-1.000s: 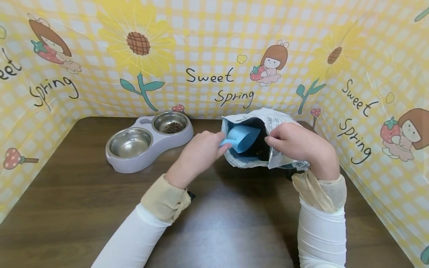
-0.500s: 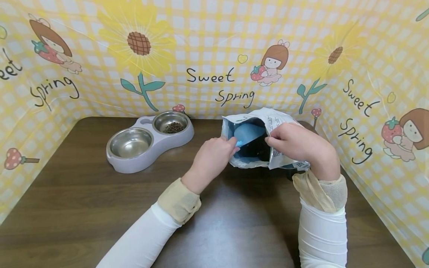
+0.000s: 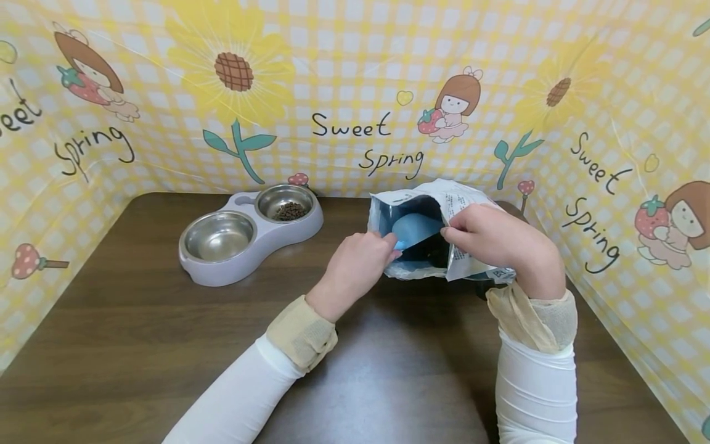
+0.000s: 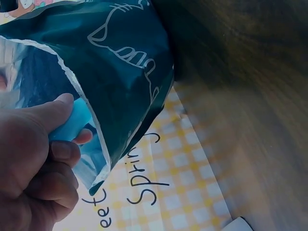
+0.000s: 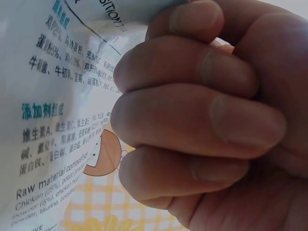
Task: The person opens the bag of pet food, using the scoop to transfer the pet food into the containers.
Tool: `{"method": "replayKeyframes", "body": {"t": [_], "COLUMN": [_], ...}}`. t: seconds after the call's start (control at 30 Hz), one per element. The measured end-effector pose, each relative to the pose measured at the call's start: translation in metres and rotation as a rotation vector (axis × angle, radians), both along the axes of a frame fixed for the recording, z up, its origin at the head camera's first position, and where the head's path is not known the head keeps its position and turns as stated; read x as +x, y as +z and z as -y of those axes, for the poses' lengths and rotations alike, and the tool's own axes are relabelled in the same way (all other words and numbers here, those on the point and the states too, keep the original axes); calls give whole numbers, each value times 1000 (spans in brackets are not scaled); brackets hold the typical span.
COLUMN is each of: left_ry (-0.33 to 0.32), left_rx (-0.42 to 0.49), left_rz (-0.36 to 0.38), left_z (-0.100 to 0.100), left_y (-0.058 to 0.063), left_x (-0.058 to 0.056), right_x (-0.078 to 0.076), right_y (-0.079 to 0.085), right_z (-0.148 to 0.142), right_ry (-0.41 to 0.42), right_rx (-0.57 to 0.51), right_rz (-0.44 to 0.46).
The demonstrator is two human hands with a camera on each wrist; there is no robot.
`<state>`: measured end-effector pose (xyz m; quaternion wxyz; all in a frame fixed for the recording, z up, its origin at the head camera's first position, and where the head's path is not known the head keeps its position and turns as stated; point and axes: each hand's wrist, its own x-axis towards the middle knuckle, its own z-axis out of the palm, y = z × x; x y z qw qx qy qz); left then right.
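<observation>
My left hand (image 3: 359, 266) pinches the handle of a light blue scoop (image 3: 413, 229), whose cup is inside the mouth of a pet food bag (image 3: 471, 266). In the left wrist view, thumb and curled fingers close round the scoop's handle (image 4: 73, 120), beside the bag's dark green side (image 4: 125, 62) with its cat outline. My right hand (image 3: 499, 243) grips the bag's right edge and holds its mouth apart. Printed ingredient text covers the white bag panel (image 5: 62, 125) next to the curled right fingers. The bag's depths are dark, so whatever the scoop's cup holds is hidden.
Left of the bag stands a lilac double pet bowl stand (image 3: 266, 246). Its front steel bowl (image 3: 219, 237) looks bare inside; brown kibble (image 3: 289, 211) lies in the rear one. A patterned yellow cloth (image 3: 344, 74) walls the brown table (image 3: 166, 345) at back and sides.
My left hand has moved right and pushed the scoop deeper into the bag, its cup tipping downward. The right hand keeps its hold on the bag's edge.
</observation>
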<state>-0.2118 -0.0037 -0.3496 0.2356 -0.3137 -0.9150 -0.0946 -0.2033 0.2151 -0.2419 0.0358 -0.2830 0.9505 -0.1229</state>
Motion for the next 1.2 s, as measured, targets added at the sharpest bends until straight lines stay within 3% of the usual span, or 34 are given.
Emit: {"method": "replayKeyframes", "body": {"t": [0.3,0.53,0.8,1.2], "left_ry": [10,-13,-7,35], "left_rx": [-20,21,59,246], "left_rz": [54,142,172,430], "left_z": [0,-1,-1,5], "left_y": [2,0,-3,1], "left_x": [-1,1,-1,-5], "right_x": [-1,-1,-4,-4], "right_y": [0,-1,-1,-1], "right_z": [0,-1,-2,-3], "right_ry": [0,-4,10,11], "right_rx": [-5,-11,-1,-2], "right_rz": [-8,2,45,62]}}
